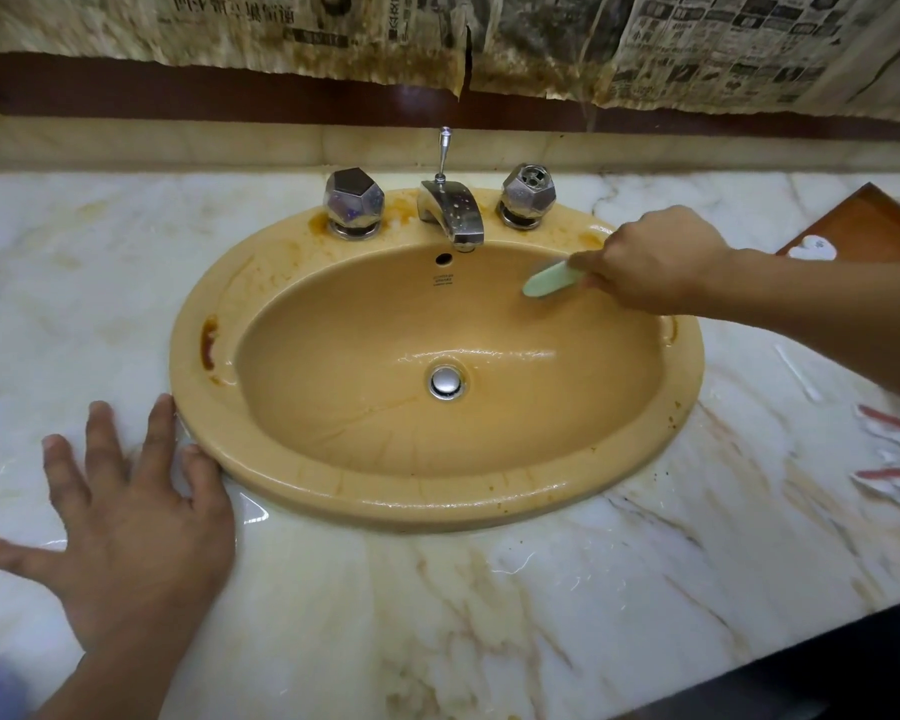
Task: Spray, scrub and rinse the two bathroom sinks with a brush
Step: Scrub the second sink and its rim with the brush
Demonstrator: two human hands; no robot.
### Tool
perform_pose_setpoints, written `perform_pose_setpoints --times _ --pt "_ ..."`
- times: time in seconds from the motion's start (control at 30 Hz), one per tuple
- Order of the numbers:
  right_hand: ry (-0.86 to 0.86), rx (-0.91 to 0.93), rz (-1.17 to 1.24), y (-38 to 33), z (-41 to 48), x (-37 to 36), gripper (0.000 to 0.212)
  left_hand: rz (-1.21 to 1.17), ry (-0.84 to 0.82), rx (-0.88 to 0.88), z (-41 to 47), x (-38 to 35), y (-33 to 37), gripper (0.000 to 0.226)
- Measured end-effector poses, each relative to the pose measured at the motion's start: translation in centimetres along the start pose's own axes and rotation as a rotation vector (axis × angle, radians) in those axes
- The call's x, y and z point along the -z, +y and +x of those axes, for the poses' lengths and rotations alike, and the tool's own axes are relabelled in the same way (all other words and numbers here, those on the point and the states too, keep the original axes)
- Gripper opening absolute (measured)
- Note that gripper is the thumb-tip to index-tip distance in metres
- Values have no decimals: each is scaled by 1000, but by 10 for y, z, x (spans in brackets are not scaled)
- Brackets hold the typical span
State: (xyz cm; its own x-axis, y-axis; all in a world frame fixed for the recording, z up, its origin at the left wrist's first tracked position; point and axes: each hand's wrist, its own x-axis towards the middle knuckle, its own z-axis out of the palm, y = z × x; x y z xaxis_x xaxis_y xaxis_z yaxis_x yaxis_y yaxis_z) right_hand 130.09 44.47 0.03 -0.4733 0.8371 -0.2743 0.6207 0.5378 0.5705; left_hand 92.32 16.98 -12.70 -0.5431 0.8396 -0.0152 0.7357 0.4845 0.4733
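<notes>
stained newspaper (281, 33) above marble counter (645, 589), wooden tray (874, 226) at right

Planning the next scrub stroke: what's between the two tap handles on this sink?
In the head view, the chrome spout with its lift rod stands between the left handle and the right handle.

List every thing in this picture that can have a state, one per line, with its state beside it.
sink: brown stains on rim, basin wet
faucet: no water running
left tap knob: top cap on
right tap knob: top cap missing
drain stopper: cannot tell if shut
brush: held at basin's back right wall
right hand: grips brush
left hand: flat, fingers spread on countertop
newspaper: torn, stained
</notes>
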Motion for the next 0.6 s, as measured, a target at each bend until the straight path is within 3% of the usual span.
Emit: perform_pose_setpoints --times 0.03,0.17,0.3,0.37,0.5,0.53,0.6 --pt "26 31 -41 -1 -2 -4 41 -3 -1 -2 0 -2 -2 64" --pt "-179 69 -27 -8 -7 -6 37 118 34 54 1 -5 2 58" --pt "116 90 -113 -11 11 -1 41 184 -36 8 5 -10 -9 60" --pt "134 122 -146 -10 13 -3 45 278 -79 13 10 -15 -22 64" --pt "-262 149 -42 -15 -3 -16 38 200 22 19 6 -18 -13 60" --pt "-289 116 24 -16 -3 -13 37 156 47 22 4 -15 -8 57" --pt "-181 55 42 -17 9 -12 36 141 60 55 4 -16 -8 57"
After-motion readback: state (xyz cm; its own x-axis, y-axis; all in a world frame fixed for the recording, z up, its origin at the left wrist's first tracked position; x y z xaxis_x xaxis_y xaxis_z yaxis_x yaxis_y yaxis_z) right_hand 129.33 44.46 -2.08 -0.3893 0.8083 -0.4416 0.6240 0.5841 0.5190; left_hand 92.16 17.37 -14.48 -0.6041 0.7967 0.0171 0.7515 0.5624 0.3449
